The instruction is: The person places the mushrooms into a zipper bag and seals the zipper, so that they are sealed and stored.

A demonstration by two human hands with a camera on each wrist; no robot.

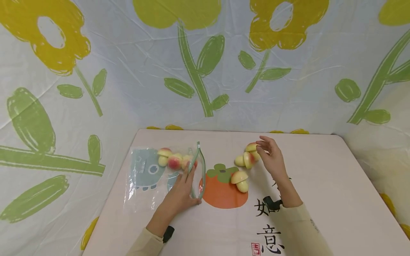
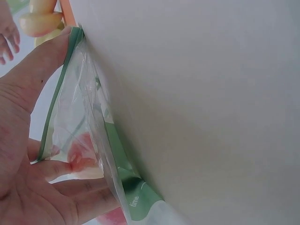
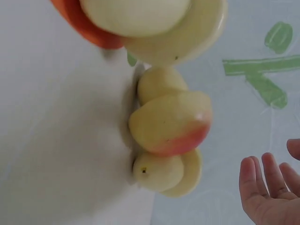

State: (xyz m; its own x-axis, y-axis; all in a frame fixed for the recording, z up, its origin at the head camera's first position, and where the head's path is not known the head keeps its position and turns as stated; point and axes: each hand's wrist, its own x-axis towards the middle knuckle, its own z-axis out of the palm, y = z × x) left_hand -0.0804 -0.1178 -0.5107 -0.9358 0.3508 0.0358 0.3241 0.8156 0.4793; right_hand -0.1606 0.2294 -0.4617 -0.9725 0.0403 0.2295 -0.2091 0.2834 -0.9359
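Observation:
My left hand (image 1: 182,193) is at the mouth of a clear zip bag (image 2: 70,108) with a green rim. Thumb and fingers lie straight and spread along the rim, propping it apart; some fingers reach inside. Several cream-and-red mushroom-shaped toys lie in the bag, one a toy mushroom (image 1: 164,156) at its back. My right hand (image 1: 272,161), fingers loosely bent and holding nothing, hovers beside two mushroom toys (image 1: 248,160) that lie close together. Another mushroom toy (image 1: 240,180) lies nearer, between the hands, on the printed persimmon. The right wrist view shows the loose toys (image 3: 171,122) beside the fingers.
The pale table mat (image 1: 320,185) bears a printed orange persimmon (image 1: 221,195) and black characters (image 1: 270,236). A flower-print cloth (image 1: 128,71) hangs behind the table and at both sides. Through the bag shows a blue dinosaur print (image 1: 144,169).

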